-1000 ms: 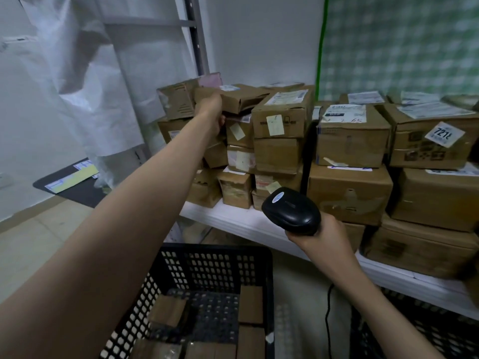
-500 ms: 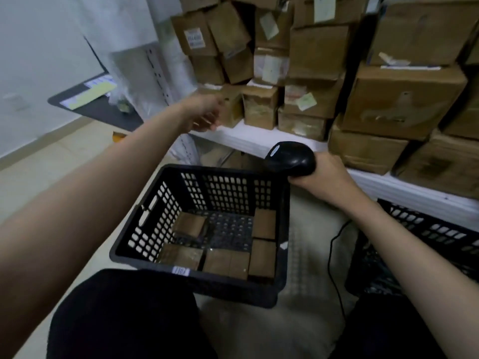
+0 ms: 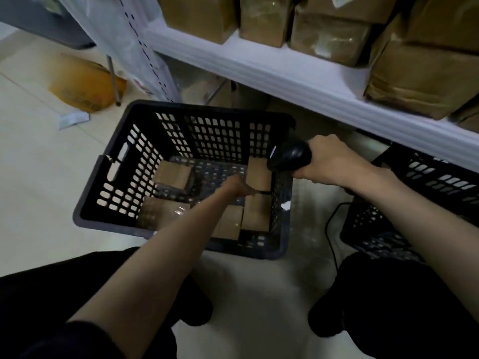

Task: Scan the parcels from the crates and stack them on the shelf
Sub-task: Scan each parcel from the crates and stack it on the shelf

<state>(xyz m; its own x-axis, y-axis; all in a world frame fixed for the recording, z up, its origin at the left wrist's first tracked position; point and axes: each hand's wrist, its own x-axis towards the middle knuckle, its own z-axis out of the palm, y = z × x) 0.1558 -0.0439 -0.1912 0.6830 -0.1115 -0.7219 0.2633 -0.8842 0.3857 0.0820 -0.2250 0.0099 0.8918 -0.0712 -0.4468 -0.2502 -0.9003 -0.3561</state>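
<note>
— Where's our left hand [image 3: 237, 186]?
— Down inside the black crate [image 3: 118, 161], among the parcels [image 3: 172, 174]; the fingers blur, so we cannot tell whether it grips anything.
— And our right hand [image 3: 328, 160]?
— Clenched round the scanner [image 3: 289, 156], at the crate's rim just right of the left hand.
— The shelf [image 3: 259, 66]?
— Beyond both hands — stacked boxes [image 3: 334, 37] sit on it. A second crate [image 3: 438, 182] lies right of the scanner hand.
</note>
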